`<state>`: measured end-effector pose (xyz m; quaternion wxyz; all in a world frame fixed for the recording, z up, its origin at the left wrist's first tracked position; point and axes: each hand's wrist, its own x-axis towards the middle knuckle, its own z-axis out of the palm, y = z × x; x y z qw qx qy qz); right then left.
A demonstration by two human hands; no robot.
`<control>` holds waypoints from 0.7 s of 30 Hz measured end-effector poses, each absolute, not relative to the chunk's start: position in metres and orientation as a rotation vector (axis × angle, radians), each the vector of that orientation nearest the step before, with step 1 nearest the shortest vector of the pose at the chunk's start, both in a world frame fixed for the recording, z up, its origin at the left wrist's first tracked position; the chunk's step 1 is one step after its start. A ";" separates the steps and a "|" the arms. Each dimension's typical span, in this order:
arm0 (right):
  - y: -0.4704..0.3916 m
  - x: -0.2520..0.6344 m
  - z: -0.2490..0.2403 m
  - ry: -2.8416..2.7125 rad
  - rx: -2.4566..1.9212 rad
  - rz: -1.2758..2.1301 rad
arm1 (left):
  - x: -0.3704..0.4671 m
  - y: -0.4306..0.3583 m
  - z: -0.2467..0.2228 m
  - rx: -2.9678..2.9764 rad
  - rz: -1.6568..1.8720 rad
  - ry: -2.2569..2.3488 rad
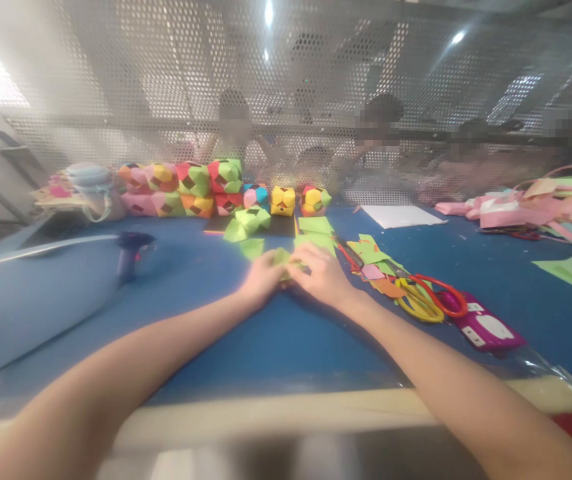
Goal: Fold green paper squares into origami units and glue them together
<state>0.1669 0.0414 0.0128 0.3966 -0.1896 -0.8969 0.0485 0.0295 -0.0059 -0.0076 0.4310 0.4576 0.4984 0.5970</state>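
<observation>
Along the near edge of the blue bench (276, 360) ran a pale border, with two bare forearms reaching in over it. Toward the near right corner lay a purple packet (493, 328), with red-handled scissors (459, 307) and yellow-handled scissors (423, 308) beside it.

Farther in, midway between the left and right edges, the hands met around a small green paper piece (281, 257). The left hand (262, 275) was nearly closed, its fingers bent onto the paper's left side; the right hand (320, 272) was curled, apparently pinching the other side. Blur hid the exact fingertip contact.

The paper looked very light, thin and a little springy: likely to take a crease well, but to crush or tear under a hard squeeze. The folded edges, held lightly between thumb and fingertip, seemed the safest grip.

Toward the left edge stood a purple glue gun (129, 257). Beyond the hands were loose green sheets (315, 227) and folded green pieces (249, 223). Near the far edge, many-coloured paper balls (283, 201) stood in a row, before a perforated screen (186, 80).
</observation>
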 end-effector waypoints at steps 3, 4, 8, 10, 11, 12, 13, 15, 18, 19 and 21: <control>0.043 0.165 0.011 -2.235 -0.584 0.219 | 0.030 -0.007 -0.006 1.171 1.460 1.274; 0.044 0.165 0.010 -2.222 -0.621 0.267 | 0.030 -0.007 -0.006 1.188 1.454 1.280; 0.048 0.162 0.008 -2.188 -0.744 0.524 | 0.029 -0.006 -0.007 1.213 1.447 1.277; 0.048 0.161 0.010 -2.170 -0.758 0.644 | 0.029 -0.006 -0.006 1.204 1.446 1.280; 0.048 0.162 0.012 -2.162 -0.752 0.684 | 0.029 -0.006 -0.006 1.195 1.448 1.287; 0.047 0.162 0.013 -2.157 -0.741 0.703 | 0.029 -0.006 -0.005 1.184 1.451 1.296; 0.046 0.162 0.015 -2.157 -0.728 0.701 | 0.030 -0.006 -0.005 1.175 1.455 1.302; 0.044 0.163 0.018 -2.174 -0.704 0.657 | 0.030 -0.006 -0.005 1.157 1.468 1.297; 0.043 0.164 0.019 -2.173 -0.748 0.539 | 0.030 -0.006 -0.006 1.184 1.461 1.307; 0.044 0.165 0.018 -2.156 -0.784 0.488 | 0.029 -0.006 -0.008 1.214 1.444 1.324; 0.047 0.166 0.016 -2.128 -0.831 0.361 | 0.029 -0.006 -0.010 1.287 1.403 1.370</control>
